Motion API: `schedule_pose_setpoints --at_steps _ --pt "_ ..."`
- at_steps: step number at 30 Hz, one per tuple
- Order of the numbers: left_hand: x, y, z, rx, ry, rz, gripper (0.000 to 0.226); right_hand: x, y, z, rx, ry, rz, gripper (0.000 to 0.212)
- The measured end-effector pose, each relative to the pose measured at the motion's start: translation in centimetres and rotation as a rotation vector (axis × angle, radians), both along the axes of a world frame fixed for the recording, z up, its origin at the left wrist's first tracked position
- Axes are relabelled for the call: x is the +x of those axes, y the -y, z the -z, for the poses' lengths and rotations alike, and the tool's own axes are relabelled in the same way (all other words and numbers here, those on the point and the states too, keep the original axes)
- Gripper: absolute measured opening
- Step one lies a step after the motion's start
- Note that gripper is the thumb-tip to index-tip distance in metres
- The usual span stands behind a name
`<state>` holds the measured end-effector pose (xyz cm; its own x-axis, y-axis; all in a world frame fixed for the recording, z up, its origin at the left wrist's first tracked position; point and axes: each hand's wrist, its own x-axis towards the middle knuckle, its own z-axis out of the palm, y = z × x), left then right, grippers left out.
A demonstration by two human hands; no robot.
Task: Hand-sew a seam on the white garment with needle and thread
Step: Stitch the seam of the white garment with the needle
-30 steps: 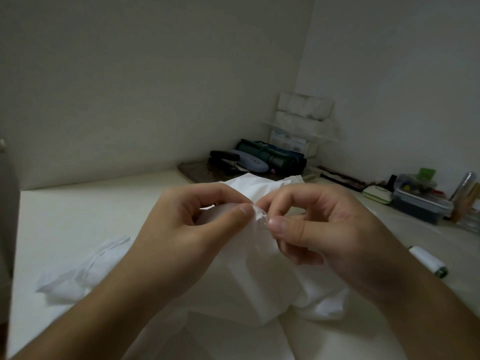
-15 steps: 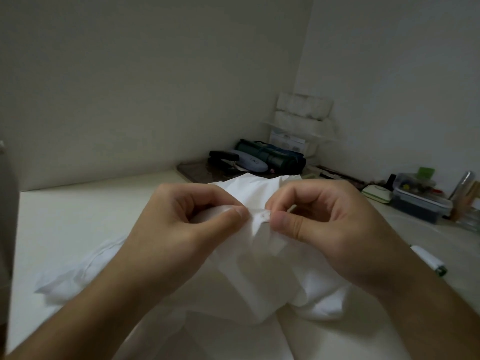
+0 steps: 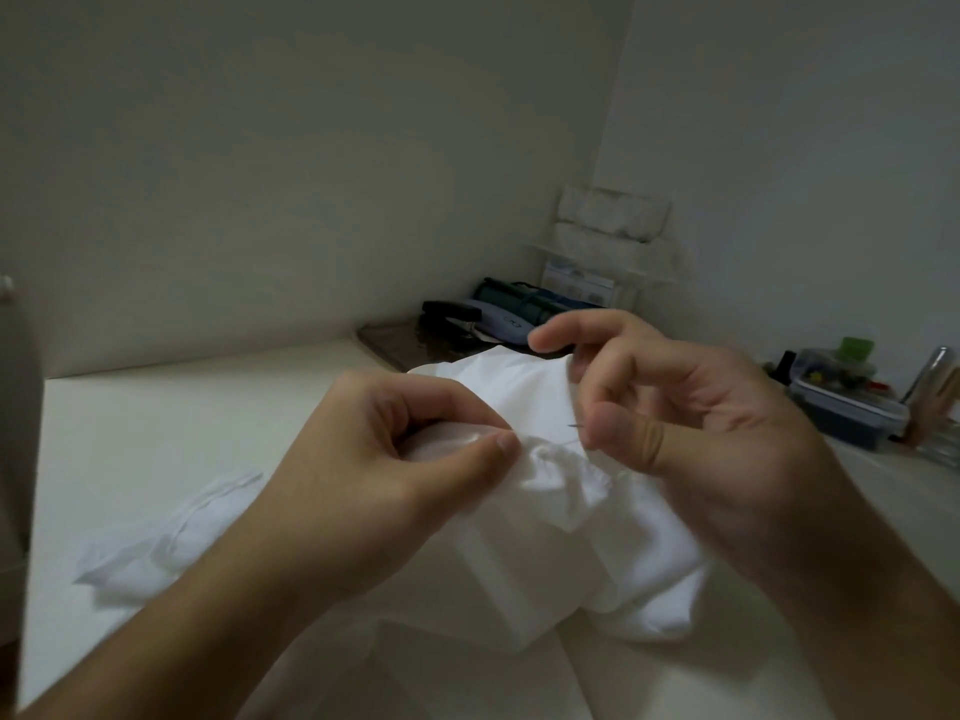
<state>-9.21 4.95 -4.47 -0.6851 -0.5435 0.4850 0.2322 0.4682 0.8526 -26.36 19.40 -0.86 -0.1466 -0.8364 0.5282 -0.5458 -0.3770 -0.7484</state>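
Observation:
The white garment point(image 3: 540, 543) lies bunched on the pale table point(image 3: 156, 433), one sleeve trailing to the left. My left hand point(image 3: 395, 475) pinches a gathered fold of the cloth between thumb and forefinger. Just to the right, my right hand point(image 3: 675, 418) pinches a thin needle point(image 3: 575, 426) between thumb and a curled finger, with the forefinger stretched out above. Only the needle's dark tip shows, pointing left a little above the puckered seam. The thread is too fine to make out.
In the back corner lie a dark tray point(image 3: 400, 340), a black stapler point(image 3: 449, 314), a rolled green pouch point(image 3: 530, 301) and a white rack point(image 3: 608, 236). A lidded plastic box point(image 3: 847, 402) with small items sits at the right.
My right hand has drawn away from the left, up and to the right, and the needle tip now shows free of the cloth. Its forefinger has straightened. My left hand keeps its pinch.

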Motion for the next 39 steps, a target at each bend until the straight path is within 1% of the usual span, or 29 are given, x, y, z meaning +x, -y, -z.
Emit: schedule_pose_setpoints --at_steps 3,7,10,13,19,32,39 --pt "0.04 -0.01 0.00 -0.017 -0.024 0.017 0.011 0.86 0.26 0.26 0.034 0.070 -0.075 0.011" --pt "0.07 0.24 0.03 0.030 -0.062 0.041 0.011 1.26 0.44 0.44 0.146 0.085 -0.040 0.011" --pt "0.09 0.45 0.04 0.106 -0.081 0.077 0.012 1.20 0.47 0.36 0.176 0.072 0.007 0.011" --pt "0.02 0.41 0.01 0.131 -0.087 0.100 0.012 1.06 0.49 0.37 0.152 0.056 0.047 0.012" --pt "-0.05 0.20 0.05 0.097 -0.077 0.073 0.014 0.93 0.48 0.36 0.103 0.063 0.083 0.011" --pt "-0.01 0.11 0.02 0.079 -0.085 0.072 0.012 0.92 0.62 0.60 0.098 0.057 0.125 0.013" --pt "0.02 0.12 0.14 0.070 -0.082 0.077 0.012 1.09 0.71 0.60 0.088 0.007 0.172 0.014"
